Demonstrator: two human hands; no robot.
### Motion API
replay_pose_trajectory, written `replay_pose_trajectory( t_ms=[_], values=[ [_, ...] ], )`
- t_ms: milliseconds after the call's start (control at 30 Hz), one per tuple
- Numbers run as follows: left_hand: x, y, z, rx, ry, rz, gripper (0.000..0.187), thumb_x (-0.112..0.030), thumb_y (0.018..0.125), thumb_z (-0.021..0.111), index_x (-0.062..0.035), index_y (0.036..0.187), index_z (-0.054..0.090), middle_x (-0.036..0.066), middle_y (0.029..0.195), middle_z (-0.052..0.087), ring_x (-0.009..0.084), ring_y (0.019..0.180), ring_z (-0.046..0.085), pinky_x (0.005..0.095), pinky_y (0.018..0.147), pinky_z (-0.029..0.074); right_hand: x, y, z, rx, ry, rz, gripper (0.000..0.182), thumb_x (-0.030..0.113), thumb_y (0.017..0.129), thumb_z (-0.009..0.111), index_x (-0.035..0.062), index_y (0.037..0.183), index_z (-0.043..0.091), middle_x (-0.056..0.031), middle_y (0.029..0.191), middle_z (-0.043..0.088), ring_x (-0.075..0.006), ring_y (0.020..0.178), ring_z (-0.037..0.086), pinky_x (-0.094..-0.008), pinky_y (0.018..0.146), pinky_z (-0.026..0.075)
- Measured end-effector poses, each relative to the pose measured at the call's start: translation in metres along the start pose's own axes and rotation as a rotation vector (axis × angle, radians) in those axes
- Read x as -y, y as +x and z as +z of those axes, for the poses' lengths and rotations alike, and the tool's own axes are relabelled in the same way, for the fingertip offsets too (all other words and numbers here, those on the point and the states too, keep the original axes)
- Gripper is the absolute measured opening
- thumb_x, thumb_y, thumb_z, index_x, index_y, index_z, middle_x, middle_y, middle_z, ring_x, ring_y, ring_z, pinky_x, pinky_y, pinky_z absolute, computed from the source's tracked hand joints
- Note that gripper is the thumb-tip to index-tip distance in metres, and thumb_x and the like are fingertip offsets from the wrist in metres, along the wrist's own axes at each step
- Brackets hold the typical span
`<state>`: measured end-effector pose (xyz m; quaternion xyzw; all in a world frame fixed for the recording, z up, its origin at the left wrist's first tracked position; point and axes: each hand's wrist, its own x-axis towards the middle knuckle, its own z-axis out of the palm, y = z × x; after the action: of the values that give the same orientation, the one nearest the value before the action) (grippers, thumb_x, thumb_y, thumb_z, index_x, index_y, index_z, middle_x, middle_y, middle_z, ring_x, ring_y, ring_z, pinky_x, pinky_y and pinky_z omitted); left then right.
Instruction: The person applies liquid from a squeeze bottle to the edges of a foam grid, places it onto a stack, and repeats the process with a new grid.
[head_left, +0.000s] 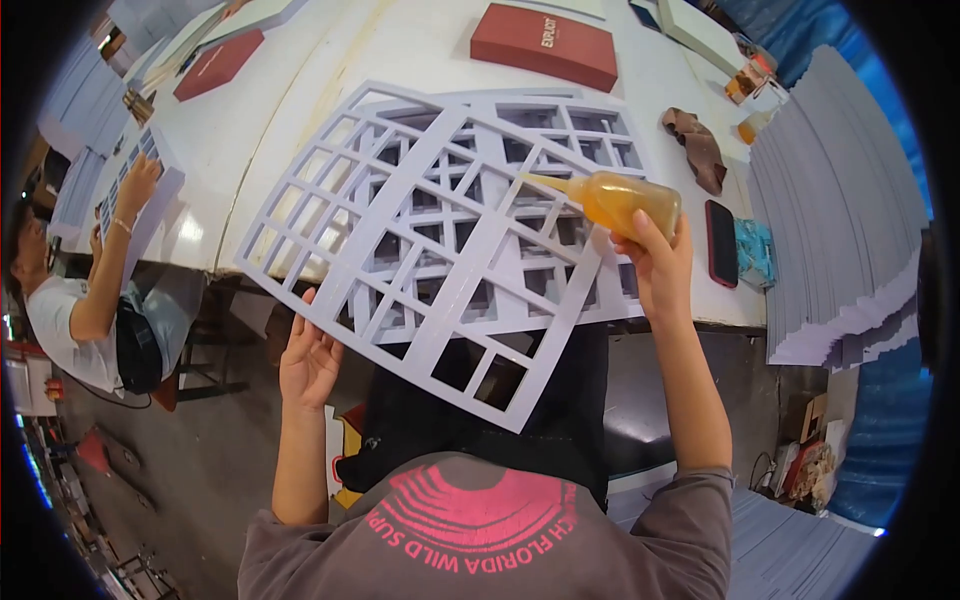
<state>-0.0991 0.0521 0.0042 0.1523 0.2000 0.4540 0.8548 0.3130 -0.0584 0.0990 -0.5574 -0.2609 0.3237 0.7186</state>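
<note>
My right hand (660, 265) is wrapped around a squeeze bottle (628, 203) of amber liquid, probably glue. The bottle lies almost level, its thin nozzle pointing left over a pale grey cut-out grid sheet (432, 338). This sheet is tilted, with its near corner hanging past the table edge. My left hand (310, 360) grips the sheet's near left edge, some fingertips hidden by it. Beneath it, more grid sheets (600, 122) of the same kind are stacked at differing angles, their windows overlapping in view.
A red box (545, 45) sits at the back of the white table (290, 110). On the right are a phone (721, 243), a blue packet (754, 252), a brown crumpled scrap (694, 150) and a tall sheet stack (835, 200). Another person (85, 310) handles a grid panel at left.
</note>
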Motion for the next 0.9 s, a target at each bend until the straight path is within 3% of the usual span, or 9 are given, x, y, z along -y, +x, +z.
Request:
replay_pose_trajectory(
  t_ms=[100, 200, 300, 400, 567, 900],
  values=[
    [0.000, 0.000, 0.001, 0.000, -0.009, -0.001, 0.048, 0.000, 0.089, 0.048, -0.0098, 0.135, 0.036, 0.008, 0.128, 0.050, 0.0226, 0.113, 0.053, 0.0371, 0.093, 0.048, -0.006, 0.022, -0.003, -0.030, -0.062, -0.085, 0.055, 0.019, 0.081, 0.069, -0.0007, 0.119, 0.034, -0.0150, 0.102, 0.055, -0.0181, 0.072, 0.062, -0.0262, 0.064, 0.051],
    [-0.001, 0.000, 0.002, -0.013, 0.000, -0.010, 0.048, 0.000, 0.089, 0.048, -0.0109, 0.134, 0.037, 0.011, 0.126, 0.051, 0.0252, 0.110, 0.054, 0.0379, 0.092, 0.049, -0.001, 0.028, -0.009, 0.010, -0.096, -0.006, 0.050, 0.021, 0.082, 0.068, -0.0004, 0.117, 0.040, -0.0134, 0.097, 0.058, -0.0178, 0.070, 0.062, -0.0255, 0.062, 0.051],
    [-0.005, 0.005, -0.001, -0.043, 0.083, 0.060, 0.044, -0.003, 0.088, 0.052, -0.0114, 0.130, 0.042, 0.012, 0.121, 0.053, 0.0270, 0.106, 0.056, 0.0381, 0.087, 0.051, 0.013, 0.025, -0.030, 0.136, 0.108, 0.209, 0.043, 0.025, 0.083, 0.065, 0.0002, 0.112, 0.047, -0.0113, 0.089, 0.060, -0.0174, 0.067, 0.061, -0.0248, 0.059, 0.050],
    [-0.015, 0.014, 0.001, 0.041, 0.094, 0.122, 0.043, -0.006, 0.088, 0.054, -0.0108, 0.130, 0.042, 0.013, 0.116, 0.055, 0.0262, 0.103, 0.057, 0.0367, 0.080, 0.055, 0.019, 0.020, -0.046, -0.003, 0.171, 0.100, 0.038, 0.028, 0.083, 0.064, 0.0009, 0.107, 0.051, -0.0097, 0.083, 0.060, -0.0170, 0.064, 0.061, -0.0237, 0.056, 0.049],
    [-0.020, 0.023, 0.016, -0.043, 0.039, 0.112, 0.046, -0.008, 0.093, 0.045, -0.0076, 0.138, 0.032, 0.015, 0.125, 0.049, 0.0267, 0.111, 0.053, 0.0396, 0.091, 0.051, 0.023, 0.022, -0.079, -0.189, -0.049, -0.050, 0.044, 0.025, 0.083, 0.067, -0.0014, 0.108, 0.043, -0.0140, 0.090, 0.059, -0.0172, 0.065, 0.061, -0.0236, 0.056, 0.049],
    [-0.017, 0.015, -0.004, -0.048, -0.025, 0.040, 0.043, -0.010, 0.094, 0.043, -0.0045, 0.136, 0.033, 0.015, 0.131, 0.046, 0.0273, 0.124, 0.043, 0.0438, 0.099, 0.043, 0.013, -0.002, -0.092, -0.142, -0.073, -0.069, 0.039, 0.019, 0.082, 0.066, -0.0002, 0.108, 0.045, -0.0124, 0.088, 0.060, -0.0170, 0.062, 0.060, -0.0242, 0.053, 0.047]
  ],
)
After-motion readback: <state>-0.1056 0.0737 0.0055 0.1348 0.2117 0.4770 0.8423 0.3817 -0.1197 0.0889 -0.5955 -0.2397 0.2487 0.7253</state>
